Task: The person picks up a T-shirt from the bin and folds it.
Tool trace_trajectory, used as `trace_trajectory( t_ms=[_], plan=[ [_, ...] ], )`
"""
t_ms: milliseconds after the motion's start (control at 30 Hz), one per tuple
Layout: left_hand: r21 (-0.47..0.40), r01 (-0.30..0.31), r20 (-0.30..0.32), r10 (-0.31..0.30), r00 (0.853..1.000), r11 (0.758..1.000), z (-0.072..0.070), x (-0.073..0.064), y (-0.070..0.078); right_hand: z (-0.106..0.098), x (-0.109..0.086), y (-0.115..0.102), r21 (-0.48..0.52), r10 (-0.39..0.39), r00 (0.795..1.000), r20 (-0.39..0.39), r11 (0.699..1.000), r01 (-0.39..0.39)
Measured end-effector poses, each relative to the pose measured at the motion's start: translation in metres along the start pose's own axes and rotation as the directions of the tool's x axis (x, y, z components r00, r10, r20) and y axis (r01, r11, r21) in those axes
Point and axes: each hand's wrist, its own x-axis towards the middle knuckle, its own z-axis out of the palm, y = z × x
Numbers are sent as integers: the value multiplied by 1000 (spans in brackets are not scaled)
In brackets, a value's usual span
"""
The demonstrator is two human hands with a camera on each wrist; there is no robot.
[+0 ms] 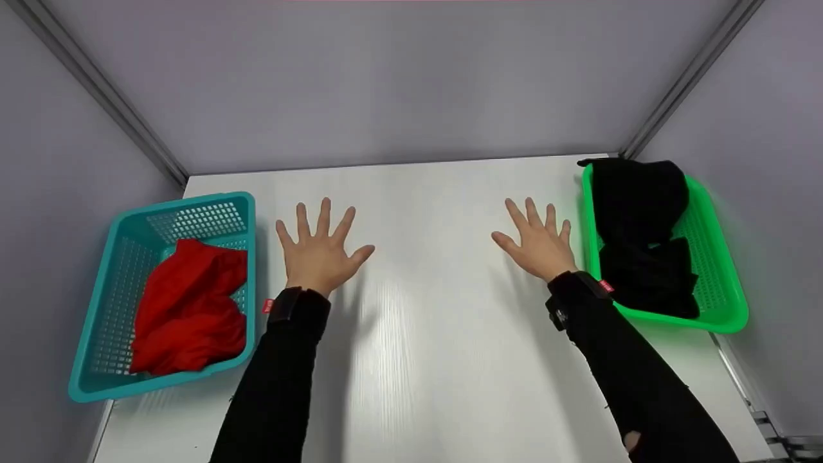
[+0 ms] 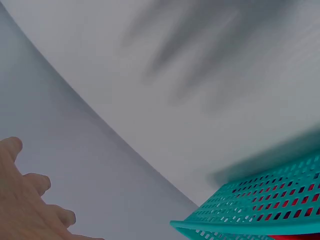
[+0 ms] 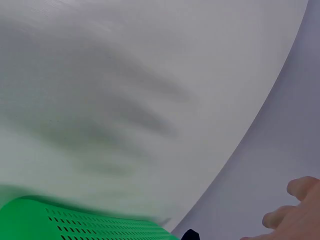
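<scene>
Both hands were found empty and released. The left hand (image 1: 316, 262) was held above the white table (image 1: 418, 308), back upward, with all five digits straight and widely splayed, the thumb out to the right; it gripped nothing. The right hand (image 1: 542, 247) was in like condition, its fingers extended and spread, its thumb pointing leftward, and it too grasped nothing. Shadows of the fingers lay on the table, set apart from the hands. A teal basket (image 1: 119, 302) stood just beside the left hand, at the table's left edge. Its long axis ran away from the person, the far end leaning slightly to the right. Crumpled red cloth (image 1: 189, 315) lay inside, towards the basket's right side. A green basket (image 1: 710, 270) stood at the right edge, beside the right hand; its long axis also ran away from the person, the far end leaning to the left, so that the two baskets converged slightly towards the back wall (image 1: 411, 83). Black cloth (image 1: 640, 199) lay lengthwise along its left side and overhung the far rim. Whether the right cuff (image 1: 575, 286) touched the green rim could not be determined from the head view.
</scene>
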Motion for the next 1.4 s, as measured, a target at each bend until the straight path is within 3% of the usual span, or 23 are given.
trace_trajectory(
  t_ms=[333,633,800,933,1033,1200,1300,1400],
  plan=[
    [-17,10,-18,-11,1000,1000,-2,-4,-12,-1,-8,14,-22,21,1000,-2,1000,-21],
    [-44,20,-30,-21,999,999,-9,-6,-25,-7,-9,14,-37,5,1000,-20,999,-5],
    [-66,45,-54,-49,997,997,-17,-10,-48,-8,-10,9,-37,-20,999,-35,999,18],
    [-165,128,-1,-130,992,978,-20,-16,-81,-3,-11,2,-47,-58,998,-38,997,57],
    [-239,222,72,-211,975,945,-17,-26,-110,2,-13,-6,-63,-102,994,-35,993,99],
    [-308,356,217,-300,929,882,-8,-46,-152,13,-17,-21,-89,-187,982,-14,979,185],
    [-330,408,332,-301,894,851,-5,-57,-165,22,-23,-29,-98,-243,970,-3,965,242],
    [-316,426,449,-262,854,848,-6,-69,-170,36,-31,-36,-111,-314,949,9,943,313]
  ],
)
